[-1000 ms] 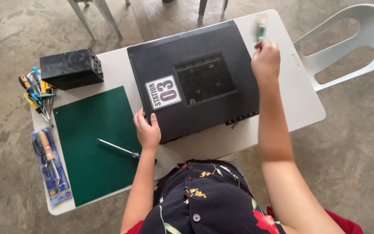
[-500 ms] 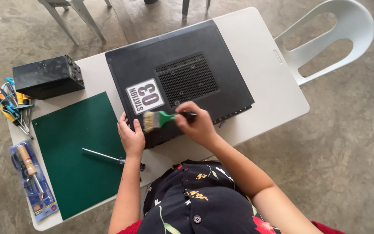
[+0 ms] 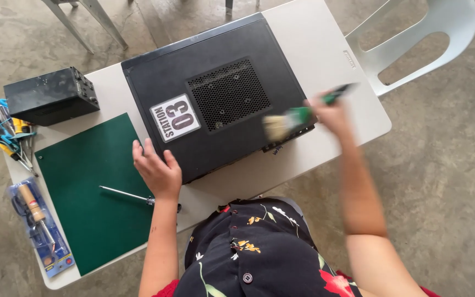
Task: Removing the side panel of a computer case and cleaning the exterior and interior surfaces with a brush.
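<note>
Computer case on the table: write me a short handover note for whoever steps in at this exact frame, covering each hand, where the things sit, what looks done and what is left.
Left hand: flat on the near left corner of the black computer case, steadying it.
Right hand: gripping a green-handled brush, blurred, bristles over the case's near right edge.
The case lies on its side on the white table, vent panel facing up and closed.
A screwdriver lies on the green mat, unused. A black box and hand tools sit at the left.
Done: cannot tell how much is brushed.
Left: likely the rest of the panel.
</note>
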